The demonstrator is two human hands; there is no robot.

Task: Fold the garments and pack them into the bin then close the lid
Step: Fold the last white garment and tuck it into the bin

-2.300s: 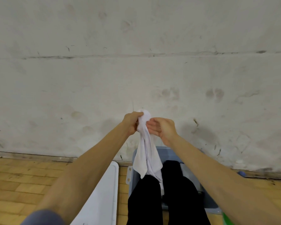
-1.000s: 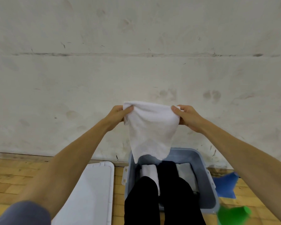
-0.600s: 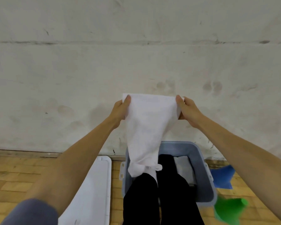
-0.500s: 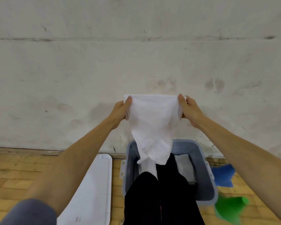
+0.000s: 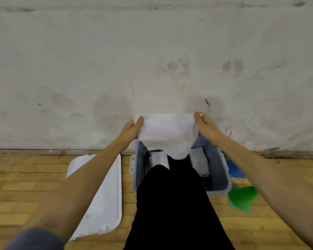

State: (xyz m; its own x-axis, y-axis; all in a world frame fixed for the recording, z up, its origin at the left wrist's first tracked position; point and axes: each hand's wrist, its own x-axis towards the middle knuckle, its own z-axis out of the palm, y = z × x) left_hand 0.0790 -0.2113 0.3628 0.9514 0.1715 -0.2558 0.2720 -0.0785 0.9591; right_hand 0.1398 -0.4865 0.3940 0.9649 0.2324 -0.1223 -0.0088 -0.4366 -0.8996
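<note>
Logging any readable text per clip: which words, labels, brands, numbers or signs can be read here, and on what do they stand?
None can be read.
White garment, held by the left hand and right hand: no print visible.
White lid: small moulded marks near its corner, too small to read.
Grey bin: no label visible.
Wall: only smudges.

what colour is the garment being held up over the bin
White, plain with no visible pattern. The garment shows in the head view, stretched between both hands.
</note>
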